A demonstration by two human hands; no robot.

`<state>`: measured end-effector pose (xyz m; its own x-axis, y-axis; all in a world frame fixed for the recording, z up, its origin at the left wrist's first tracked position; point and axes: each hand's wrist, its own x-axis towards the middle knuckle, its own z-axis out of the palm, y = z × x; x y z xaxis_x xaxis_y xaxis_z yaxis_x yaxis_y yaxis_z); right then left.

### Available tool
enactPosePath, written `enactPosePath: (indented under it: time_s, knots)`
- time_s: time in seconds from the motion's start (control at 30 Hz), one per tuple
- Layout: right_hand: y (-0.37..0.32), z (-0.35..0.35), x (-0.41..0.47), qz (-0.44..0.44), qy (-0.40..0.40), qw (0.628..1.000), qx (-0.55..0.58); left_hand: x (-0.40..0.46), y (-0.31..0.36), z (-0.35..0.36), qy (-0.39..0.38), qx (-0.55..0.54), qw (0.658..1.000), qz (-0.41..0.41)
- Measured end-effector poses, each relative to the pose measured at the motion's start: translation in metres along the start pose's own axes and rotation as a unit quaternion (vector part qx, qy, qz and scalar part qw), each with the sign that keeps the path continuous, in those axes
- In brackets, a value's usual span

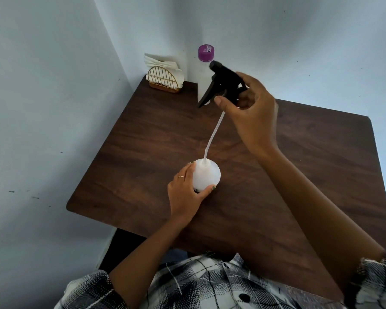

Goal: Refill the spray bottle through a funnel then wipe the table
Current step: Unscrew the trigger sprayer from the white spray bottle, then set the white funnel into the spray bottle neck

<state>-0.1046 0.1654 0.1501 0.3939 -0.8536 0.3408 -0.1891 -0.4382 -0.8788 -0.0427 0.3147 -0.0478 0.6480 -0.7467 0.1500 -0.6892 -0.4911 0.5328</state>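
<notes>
Left hand (pixel 185 190) grips white spray bottle (pixel 206 175) at frame center on tabletop (pixel 143 141); right hand (pixel 250 112) pinches black trigger head (pixel 223 82) above it (dip tube (pixel 213 134) end in neck).

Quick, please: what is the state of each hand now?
Left hand: grip closed around the round white plastic spray bottle.
Right hand: grip closed on the black plastic trigger spray head.

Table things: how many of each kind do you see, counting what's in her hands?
Bottles: 2, the white spray bottle and the purple-capped bottle
Spray heads: 1, the black trigger head
Napkin holders: 1, the gold napkin holder
Total: 4
</notes>
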Motion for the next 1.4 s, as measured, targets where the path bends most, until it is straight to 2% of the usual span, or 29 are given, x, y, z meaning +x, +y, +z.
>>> enactPosePath:
  time_s: [0.2, 0.37, 0.57, 0.7, 0.83, 1.13, 1.4]
  knots:
    - [-0.010, -0.021, 0.029, 0.075, 0.052, 0.993, 0.071, 0.000, 0.001, -0.001, -0.003, 0.010, 1.000, -0.005]
    - [-0.021, -0.051, 0.051, 0.095, 0.075, 0.987, 0.107, 0.000, 0.000, -0.001, -0.001, 0.018, 1.000, -0.007]
    - [0.016, -0.064, 0.044, 0.213, -0.023, 0.977, 0.004, 0.003, 0.000, -0.002, -0.003, 0.027, 1.000, -0.005]
    - [0.074, -0.049, 0.018, 0.345, -0.089, 0.934, -0.036, 0.004, 0.002, -0.003, -0.010, 0.028, 1.000, -0.008]
    - [0.120, -0.027, -0.012, 0.415, -0.118, 0.899, -0.076, 0.005, 0.004, -0.006, -0.009, 0.031, 0.999, 0.001]
    - [0.164, 0.014, -0.055, 0.422, -0.122, 0.883, -0.166, -0.002, 0.004, -0.007, -0.023, 0.032, 0.999, -0.009]
    - [0.166, 0.020, -0.071, 0.372, -0.109, 0.878, -0.281, -0.006, 0.003, -0.009, -0.048, 0.065, 0.997, 0.000]
